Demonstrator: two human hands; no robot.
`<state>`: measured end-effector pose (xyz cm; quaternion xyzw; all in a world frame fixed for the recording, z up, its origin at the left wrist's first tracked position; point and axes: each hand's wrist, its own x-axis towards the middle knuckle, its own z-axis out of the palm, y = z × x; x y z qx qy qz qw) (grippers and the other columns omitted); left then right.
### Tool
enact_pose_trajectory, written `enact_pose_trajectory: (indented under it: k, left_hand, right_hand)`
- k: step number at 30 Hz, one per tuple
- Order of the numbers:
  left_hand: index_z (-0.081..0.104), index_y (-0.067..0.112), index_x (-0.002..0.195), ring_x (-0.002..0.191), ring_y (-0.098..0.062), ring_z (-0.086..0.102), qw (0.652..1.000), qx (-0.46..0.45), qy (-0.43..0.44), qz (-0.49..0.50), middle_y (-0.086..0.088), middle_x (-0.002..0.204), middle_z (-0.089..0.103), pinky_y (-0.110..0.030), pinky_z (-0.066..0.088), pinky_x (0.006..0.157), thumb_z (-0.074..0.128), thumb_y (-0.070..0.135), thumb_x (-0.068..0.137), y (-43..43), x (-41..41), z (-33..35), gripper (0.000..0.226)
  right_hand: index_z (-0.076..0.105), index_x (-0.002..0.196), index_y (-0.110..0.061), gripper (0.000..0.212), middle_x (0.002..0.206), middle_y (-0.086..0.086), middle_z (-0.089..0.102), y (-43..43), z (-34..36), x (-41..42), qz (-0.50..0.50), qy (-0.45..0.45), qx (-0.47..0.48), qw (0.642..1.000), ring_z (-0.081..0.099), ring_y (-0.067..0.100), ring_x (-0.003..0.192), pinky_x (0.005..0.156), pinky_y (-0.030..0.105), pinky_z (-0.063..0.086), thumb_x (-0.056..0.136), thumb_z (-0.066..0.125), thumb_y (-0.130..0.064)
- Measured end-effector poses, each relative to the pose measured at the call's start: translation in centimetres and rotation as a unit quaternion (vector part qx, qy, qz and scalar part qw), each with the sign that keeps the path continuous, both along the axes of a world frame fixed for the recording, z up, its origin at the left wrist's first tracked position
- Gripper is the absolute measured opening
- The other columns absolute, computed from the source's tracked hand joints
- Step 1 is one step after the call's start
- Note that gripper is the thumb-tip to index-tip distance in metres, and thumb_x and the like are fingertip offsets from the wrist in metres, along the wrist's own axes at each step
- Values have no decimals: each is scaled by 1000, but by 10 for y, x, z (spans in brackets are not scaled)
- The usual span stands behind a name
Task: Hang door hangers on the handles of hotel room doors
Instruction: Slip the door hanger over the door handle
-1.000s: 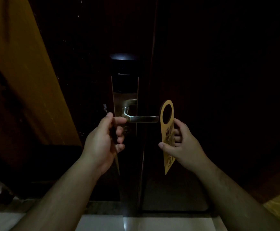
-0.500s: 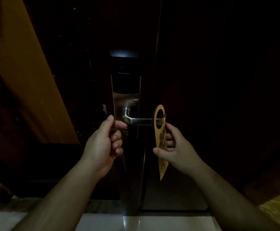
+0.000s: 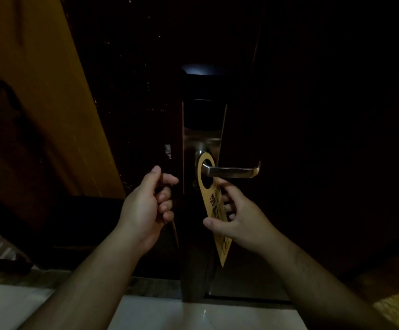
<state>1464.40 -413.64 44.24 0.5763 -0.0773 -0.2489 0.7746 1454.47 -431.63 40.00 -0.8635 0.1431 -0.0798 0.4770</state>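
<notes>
Since the earlier frame, the door hanger (image 3: 212, 206) had travelled from the free tip of the door handle (image 3: 231, 172) along to its neck, with the right hand (image 3: 243, 220) following it. The hanger's round hole now encircled the lever at the neck, and the card hung below the handle, tilted with its tip toward the viewer.

The right hand, just below the handle, pinched the hanger: thumb on the printed face, curled fingers behind it. The left hand (image 3: 143, 206), to the left of the handle and slightly lower, was curled round a thin flat item (image 3: 175, 234), seen edge-on as an orange sliver under the palm; its nature could not be determined.

Nothing stood between the hanger and the lever. Behind the handle sat the lock plate (image 3: 203, 139), of reflective metal, with a dark glossy reader (image 3: 203, 91) above. The door (image 3: 312, 139) to the right of the handle was dark and nearly featureless. An amber wall (image 3: 39, 91) lay far left, pale glossy floor tile (image 3: 193, 315) well below.

The handle was brushed metal, a flat bar with an upturned tip. The hanger was stiff yellow card, round-headed and tapering, printed in black characters.
</notes>
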Motion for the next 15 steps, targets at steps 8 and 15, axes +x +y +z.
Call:
enact_pose_trajectory:
  k: [8,15]
  left_hand:
    - [64,17,95,50,-8,37,1000,10,-2,-4,7,58,40,-25,31,49,40,47,100,13,22,-7,39]
    - [64,16,99,51,-8,39,999,26,-8,-44,7,59,41,-25,33,50,42,46,99,12,31,-14,38]
  right_hand:
    - [30,135,-39,85,124,-25,44,22,-3,24,-90,-13,-60,994,40,-2,116,81,17,40,68,81,-50]
    - [30,132,-32,75,121,-18,49,35,-8,36,-157,-7,-119,980,47,3,113,94,34,50,74,72,-57]
